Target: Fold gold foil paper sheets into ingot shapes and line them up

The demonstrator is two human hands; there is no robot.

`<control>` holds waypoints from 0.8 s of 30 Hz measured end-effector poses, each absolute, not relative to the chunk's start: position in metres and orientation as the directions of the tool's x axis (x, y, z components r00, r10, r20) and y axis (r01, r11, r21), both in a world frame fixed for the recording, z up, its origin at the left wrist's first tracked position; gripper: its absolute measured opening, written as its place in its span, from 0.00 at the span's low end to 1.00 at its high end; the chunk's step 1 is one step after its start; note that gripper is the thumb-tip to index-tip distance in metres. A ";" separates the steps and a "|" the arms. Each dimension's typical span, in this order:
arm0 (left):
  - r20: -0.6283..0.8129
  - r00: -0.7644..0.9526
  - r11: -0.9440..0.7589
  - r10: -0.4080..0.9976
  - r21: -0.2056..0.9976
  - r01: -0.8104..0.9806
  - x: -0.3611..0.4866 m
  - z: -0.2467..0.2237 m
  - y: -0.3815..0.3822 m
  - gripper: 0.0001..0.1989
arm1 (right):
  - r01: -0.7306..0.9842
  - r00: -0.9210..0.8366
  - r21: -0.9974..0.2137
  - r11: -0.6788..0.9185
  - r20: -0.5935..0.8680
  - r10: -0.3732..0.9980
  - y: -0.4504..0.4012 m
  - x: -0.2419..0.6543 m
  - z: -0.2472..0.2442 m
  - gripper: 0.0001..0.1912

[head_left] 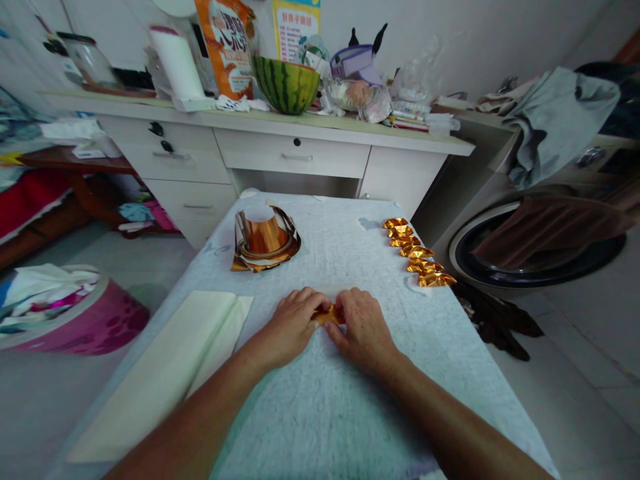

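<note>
Gold foil, pinched by left hand and right hand between the table's side edges, seems mid-shaping, needing even pressure.

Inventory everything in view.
foil piece: 1, gold, between hands
folded foils: several, gold, table right
foil coil: 1, gold-brown, table left
paper sheets: uncounted, cream, table left
table: 1, pale blue, centre
counter: 1, white, back
watermelon half: 1, green, counter
snack bag: 1, orange, counter
jar: 1, clear, counter
paper roll: 1, white, counter
poster: 1, yellow-white, wall
bin: 1, pink, floor left
washing machine: 1, grey, right
cloths: several, mixed, right
clutter: uncounted, mixed, counter
left hand: 1, bare, centre
right hand: 1, bare, centre
</note>
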State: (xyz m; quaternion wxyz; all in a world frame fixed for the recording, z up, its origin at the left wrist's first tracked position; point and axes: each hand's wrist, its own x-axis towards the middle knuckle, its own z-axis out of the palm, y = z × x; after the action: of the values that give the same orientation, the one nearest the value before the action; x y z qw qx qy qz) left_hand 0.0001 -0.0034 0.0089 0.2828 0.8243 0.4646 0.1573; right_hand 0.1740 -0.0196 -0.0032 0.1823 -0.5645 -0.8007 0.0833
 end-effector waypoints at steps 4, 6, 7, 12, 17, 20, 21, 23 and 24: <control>0.005 0.521 -0.416 0.854 0.606 0.677 -0.001 0.008 -0.004 0.14 | 0.865 -0.282 -0.376 0.332 0.184 0.942 -0.021 0.179 -0.001 0.08; 0.010 0.526 -0.423 0.850 0.607 0.673 -0.001 0.006 -0.004 0.14 | 0.856 -0.284 -0.397 0.332 0.177 0.942 -0.020 0.185 -0.001 0.09; 0.010 0.528 -0.425 0.849 0.606 0.672 -0.001 0.006 -0.004 0.15 | 0.851 -0.288 -0.405 0.336 0.176 0.941 -0.020 0.189 -0.001 0.10; -0.008 0.525 -0.411 0.851 0.611 0.676 -0.001 0.005 -0.003 0.18 | 0.835 -0.289 -0.441 0.327 0.154 0.945 -0.015 0.212 -0.003 0.17; -0.019 0.520 -0.397 0.854 0.621 0.676 0.001 0.007 -0.003 0.22 | 0.821 -0.288 -0.477 0.313 0.128 0.949 -0.012 0.225 -0.001 0.23; -0.004 0.525 -0.407 0.851 0.627 0.664 0.000 0.006 -0.003 0.22 | 0.789 -0.282 -0.522 0.325 0.163 0.945 -0.013 0.227 0.004 0.22; 0.005 0.529 -0.415 0.849 0.627 0.659 0.000 0.006 -0.003 0.22 | 0.773 -0.292 -0.535 0.342 0.178 0.940 -0.013 0.226 0.006 0.21; 0.027 0.537 -0.436 0.843 0.619 0.653 -0.001 0.005 -0.004 0.20 | 0.741 -0.344 -0.543 0.396 0.200 0.917 -0.015 0.225 0.009 0.20; 0.037 0.539 -0.445 0.841 0.614 0.652 -0.001 0.004 -0.004 0.18 | 0.729 -0.377 -0.536 0.426 0.205 0.903 -0.015 0.223 0.010 0.19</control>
State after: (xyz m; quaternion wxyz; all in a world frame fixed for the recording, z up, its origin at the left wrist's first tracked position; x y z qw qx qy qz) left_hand -0.0010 -0.0040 0.0040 0.2763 0.8327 0.4483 0.1712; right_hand 0.2233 -0.0154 0.0100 0.2398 -0.5038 -0.8097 0.1820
